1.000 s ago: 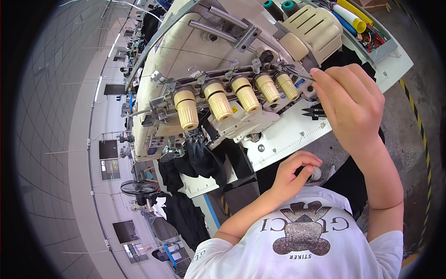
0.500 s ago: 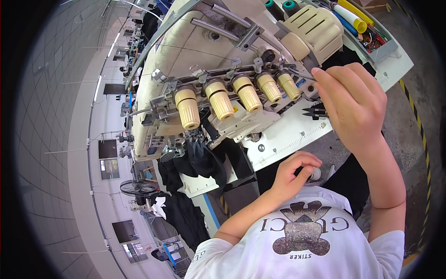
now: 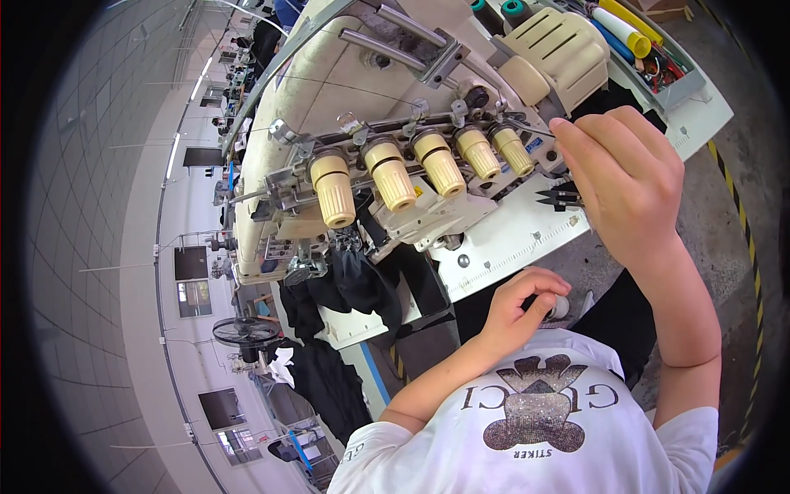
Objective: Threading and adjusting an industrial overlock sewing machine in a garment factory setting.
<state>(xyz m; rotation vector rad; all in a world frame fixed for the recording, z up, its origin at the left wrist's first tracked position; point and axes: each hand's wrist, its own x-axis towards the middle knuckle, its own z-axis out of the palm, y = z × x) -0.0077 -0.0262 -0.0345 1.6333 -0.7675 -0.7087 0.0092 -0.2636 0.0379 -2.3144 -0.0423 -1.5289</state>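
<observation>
Five cream knobs (image 3: 415, 169) line the sewing machine (image 3: 346, 90) at twelve o'clock. Right hand (image 3: 625, 185) pinches thread beside them; left hand (image 3: 518, 309) curls half-closed at the counter (image 3: 510, 239) edge, six o'clock.

Head cam looks down, close over sewing machine (image 3: 395, 156).

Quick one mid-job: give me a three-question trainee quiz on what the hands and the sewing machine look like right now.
1. True or false: the right hand is raised to the machine's tension knobs.
2. How many cream tension knobs stand in the row?
3. The left hand is: A) on the knobs, B) low, near the table edge, C) on the black fabric.

Key: 1 true; 2 five; 3 B.
</observation>
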